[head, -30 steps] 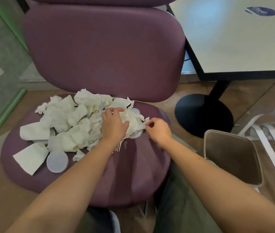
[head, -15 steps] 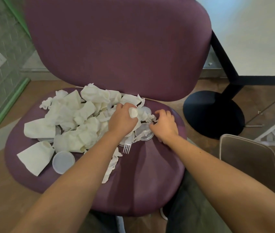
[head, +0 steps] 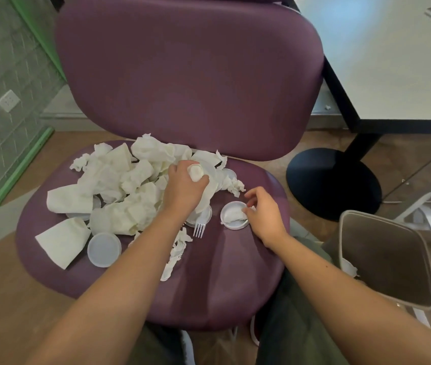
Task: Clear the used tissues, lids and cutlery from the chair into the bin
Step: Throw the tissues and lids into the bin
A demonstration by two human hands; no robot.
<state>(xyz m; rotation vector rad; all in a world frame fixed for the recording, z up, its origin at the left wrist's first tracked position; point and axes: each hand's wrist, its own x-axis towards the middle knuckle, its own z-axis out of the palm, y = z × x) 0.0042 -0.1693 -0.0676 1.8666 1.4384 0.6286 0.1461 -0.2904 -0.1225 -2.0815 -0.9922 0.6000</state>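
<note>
Gathering rubbish on the chair (head: 224,272), your left hand (head: 185,189) is clenched round a wad of tissues (head: 196,173) at the right edge of the heap of tissues (head: 119,191) that covers the left and back of the seat. Your right hand (head: 263,212) pinches a scrap of tissue lying in a round lid (head: 231,216), thumb and fingertips closed on it at the lid's right rim.

The relation that matters: the bin (head: 388,262) stands on the floor to the right of the seat, just beside your right forearm, so your right hand is much the nearer and likely needs only a short swing rightward, while your left would have to cross the whole seat.

A white plastic fork (head: 200,225) lies between your two hands, tines toward you and long axis running front to back, its handle tucked under the tissue by your left wrist. Another lid (head: 104,249) sits well to the left, near the seat's front-left edge.
</note>
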